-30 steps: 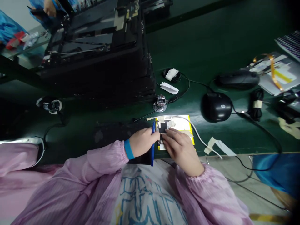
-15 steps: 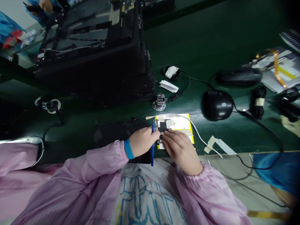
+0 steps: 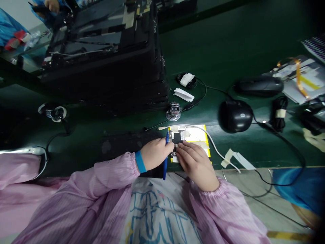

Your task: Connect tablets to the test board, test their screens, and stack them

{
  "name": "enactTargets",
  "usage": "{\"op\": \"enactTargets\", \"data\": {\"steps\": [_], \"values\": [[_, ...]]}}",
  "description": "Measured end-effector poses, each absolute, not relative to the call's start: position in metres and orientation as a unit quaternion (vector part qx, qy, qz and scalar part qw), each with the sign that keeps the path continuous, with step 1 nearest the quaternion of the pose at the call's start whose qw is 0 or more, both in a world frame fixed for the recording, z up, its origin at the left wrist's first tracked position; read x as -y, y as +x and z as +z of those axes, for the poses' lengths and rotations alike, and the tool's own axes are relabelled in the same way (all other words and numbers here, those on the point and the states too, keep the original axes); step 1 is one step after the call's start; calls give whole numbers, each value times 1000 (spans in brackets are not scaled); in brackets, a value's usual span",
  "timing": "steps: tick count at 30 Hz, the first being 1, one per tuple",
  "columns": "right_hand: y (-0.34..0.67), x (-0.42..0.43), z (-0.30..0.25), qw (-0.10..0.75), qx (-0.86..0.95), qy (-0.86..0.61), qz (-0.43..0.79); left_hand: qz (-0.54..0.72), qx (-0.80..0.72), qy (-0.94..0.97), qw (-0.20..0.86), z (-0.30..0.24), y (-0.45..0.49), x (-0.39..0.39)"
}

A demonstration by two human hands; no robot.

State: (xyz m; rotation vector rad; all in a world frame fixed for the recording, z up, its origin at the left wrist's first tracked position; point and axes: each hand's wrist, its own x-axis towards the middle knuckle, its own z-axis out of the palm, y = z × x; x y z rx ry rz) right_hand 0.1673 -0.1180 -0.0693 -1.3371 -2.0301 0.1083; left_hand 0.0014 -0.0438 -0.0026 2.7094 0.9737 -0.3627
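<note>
My left hand has its fingers curled, with the thumb lying across a slim blue pen-like tool. The thumb tip reaches the left edge of a small circuit board. This board is joined to a white battery pack with yellow edges and strips of tape. My right hand rests over the lower part of the pack, its fingers together and bent, fingertips on the board. Its thumb and whatever lies beneath the fingertips are hidden. A white cable runs along the pack's upper edge.
A tall stack of black screen panels stands at the back left. Beyond the pack are a metal tally counter and a coiled black cable. To the right sit a black mouse and taped cables. Another person's hand shows top left.
The view has shifted very slightly. Both hands stay in nearly the same place at the board, and the last digits on the counter look different.
</note>
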Motion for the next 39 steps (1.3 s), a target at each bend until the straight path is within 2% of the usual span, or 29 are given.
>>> {"op": "enactTargets", "data": {"steps": [15, 23, 27, 31, 35, 39], "values": [[164, 116, -65, 290, 798, -528, 15, -129, -350, 915, 153, 2, 3, 43], [162, 119, -66, 275, 793, -542, 40, -75, -349, 917, 179, 4, -4, 47], [163, 120, -68, 298, 785, -540, 61, 16, -360, 917, 173, 20, -24, 53], [160, 120, -70, 294, 789, -537, 42, 134, -463, 857, 180, 38, -72, 44], [158, 120, -66, 293, 788, -540, 48, 147, -641, 734, 168, 44, -142, 27], [162, 109, -61, 296, 775, -553, 81, 134, -747, 636, 136, 31, -197, 23]]}}
